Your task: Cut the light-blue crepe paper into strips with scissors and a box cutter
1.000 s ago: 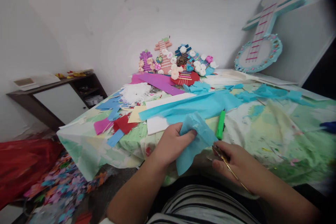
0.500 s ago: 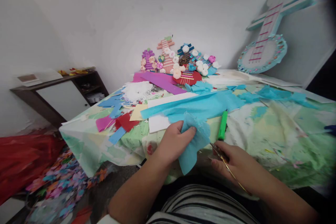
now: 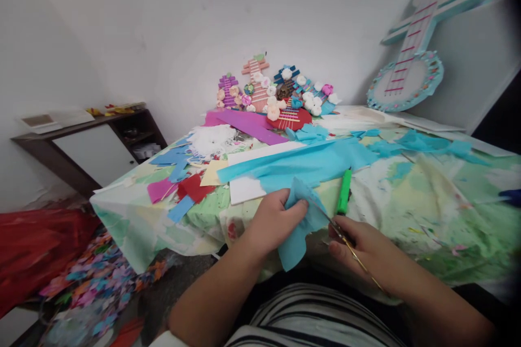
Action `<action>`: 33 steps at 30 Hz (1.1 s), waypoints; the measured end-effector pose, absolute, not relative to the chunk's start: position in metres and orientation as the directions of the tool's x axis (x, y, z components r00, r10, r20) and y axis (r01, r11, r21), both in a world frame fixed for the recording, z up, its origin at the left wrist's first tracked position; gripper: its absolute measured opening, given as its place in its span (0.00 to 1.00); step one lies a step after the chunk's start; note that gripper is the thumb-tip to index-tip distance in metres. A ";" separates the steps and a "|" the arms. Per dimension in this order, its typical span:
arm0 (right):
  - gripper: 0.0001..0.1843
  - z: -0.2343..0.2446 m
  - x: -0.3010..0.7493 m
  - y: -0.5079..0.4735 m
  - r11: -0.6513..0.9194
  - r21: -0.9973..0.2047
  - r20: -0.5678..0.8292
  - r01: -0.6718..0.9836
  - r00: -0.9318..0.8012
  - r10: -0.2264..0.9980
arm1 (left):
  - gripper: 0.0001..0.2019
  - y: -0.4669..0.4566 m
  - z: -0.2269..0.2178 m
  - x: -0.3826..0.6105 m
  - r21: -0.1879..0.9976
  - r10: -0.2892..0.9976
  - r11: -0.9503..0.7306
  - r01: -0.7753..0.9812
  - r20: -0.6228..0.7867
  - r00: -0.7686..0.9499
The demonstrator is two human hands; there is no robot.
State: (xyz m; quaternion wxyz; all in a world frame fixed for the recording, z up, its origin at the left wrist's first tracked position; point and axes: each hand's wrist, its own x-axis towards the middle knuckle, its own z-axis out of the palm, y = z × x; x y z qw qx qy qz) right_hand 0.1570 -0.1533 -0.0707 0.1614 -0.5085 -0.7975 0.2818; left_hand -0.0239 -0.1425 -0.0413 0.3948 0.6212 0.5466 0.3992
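Observation:
Pinched between the thumb and fingers of my left hand (image 3: 277,219) is a piece of blue crepe paper (image 3: 293,252), hanging down over the table's front edge. My right hand (image 3: 362,246) grips a pair of gold-handled scissors (image 3: 348,241). Their blades reach the right side of the held paper; whether they cut into it I cannot tell. Just beyond my right hand lies a green utility knife (image 3: 344,192). A long blue crepe paper sheet (image 3: 309,160) stretches across the table behind my left hand.
Paper-flowered craft guitars (image 3: 288,117) stand against the wall. Red card scraps (image 3: 193,188), purple strips (image 3: 252,126) and white shredded paper (image 3: 209,140) cover the table's left. A large blue-trimmed guitar (image 3: 407,73) leans at right. Colourful cutouts (image 3: 95,282) lie low at left.
The scissors' tips have moved up and left, onto the held paper's right side. My left hand has shifted slightly right, and the paper's upper part is folded differently.

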 end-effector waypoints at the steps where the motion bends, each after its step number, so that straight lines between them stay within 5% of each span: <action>1: 0.11 -0.071 0.157 -0.153 0.326 -0.618 -0.025 0.716 -0.432 0.901 | 0.09 -0.143 -0.042 -0.023 0.925 0.994 -0.095 0.368 0.066 0.092; 13: 0.13 -0.071 0.154 -0.153 0.410 -0.676 0.080 0.612 -0.492 0.867 | 0.08 -0.147 -0.046 -0.018 0.943 0.963 -0.140 0.301 0.059 0.262; 22: 0.13 -0.072 0.153 -0.154 0.390 -0.664 0.082 0.638 -0.457 0.886 | 0.17 -0.148 -0.050 -0.020 0.987 0.968 -0.059 0.148 0.021 0.250; 33: 0.12 -0.075 0.159 -0.157 0.395 -0.612 0.090 0.685 -0.436 0.895 | 0.13 -0.149 -0.049 -0.022 0.983 0.968 -0.115 0.143 0.079 0.239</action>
